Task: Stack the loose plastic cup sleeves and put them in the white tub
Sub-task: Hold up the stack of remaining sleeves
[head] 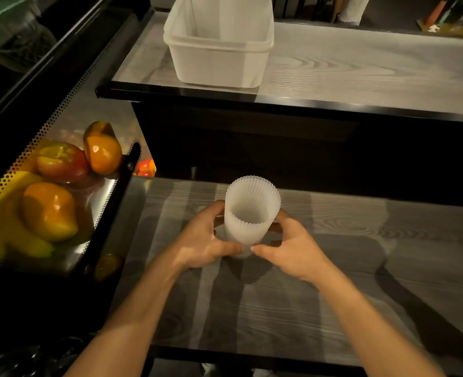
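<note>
1. Centrally, just below the middle of the frame, a stack of ribbed, translucent white cup sleeves (pixel 252 210) stands upright between two bare hands, its open mouth facing up towards the camera.
2. The left hand (pixel 203 240) grips the stack from the left side. Its fingers curl round the far side and its thumb lies across the near lower wall.
3. The right hand (pixel 293 248) grips the stack from the right side in the same way, fingers curled behind and thumb at the front.
4. The two thumb tips nearly meet at the lower front of the stack.
5. The stack is over the lower worktop (pixel 333 268), a grey wood-grain surface, with its shadow falling just in front of it. Whether its base touches the surface or hangs slightly above cannot be told.
6. The white tub (pixel 214 63) sits at the top centre of the frame on the upper worktop (pixel 361 69), a paler wood-grain surface with a dark front edge. It is well apart from the stack and hands.
7. The tub is open at the top; what shows of its inside looks bare, though its far part runs out of the frame.
8. At the left of the frame, a perforated metal tray (pixel 108 202) holds several glossy orange and red peppers (pixel 49 210).
9. In the upper right corner a few blurred items stand beyond the upper worktop, too unclear to name.
</note>
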